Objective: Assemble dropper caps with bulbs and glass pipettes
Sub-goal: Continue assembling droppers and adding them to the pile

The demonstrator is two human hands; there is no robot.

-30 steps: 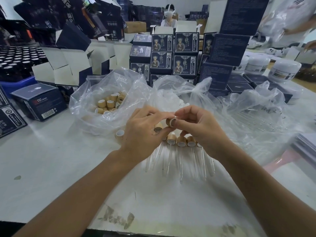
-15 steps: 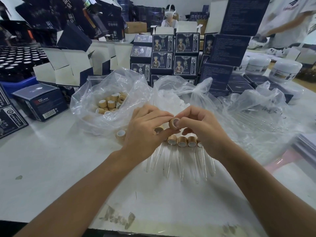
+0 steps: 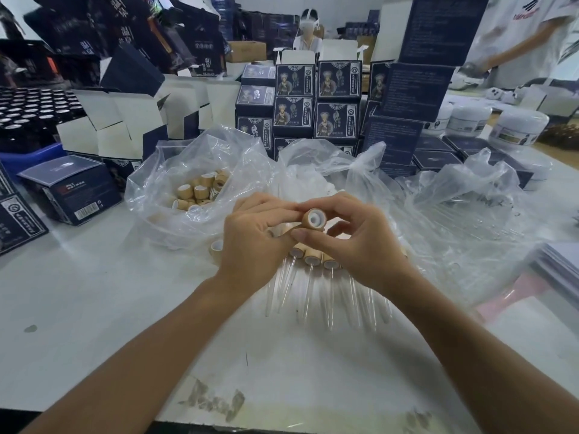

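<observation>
Pinching one cap (image 3: pixel 314 218) between both hands above the table (image 3: pixel 94 308) | left hand (image 3: pixel 253 242) fingers curled on its side | right hand (image 3: pixel 360 242) thumb and fingers closed round it, white insert facing up | finished droppers (image 3: pixel 313 270) lying beneath | bag (image 3: pixel 188 189) of caps left.

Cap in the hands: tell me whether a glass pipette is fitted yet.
Not fitted. The cap, pinched between left hand and right hand, shows its white insert with no glass protruding.
</observation>
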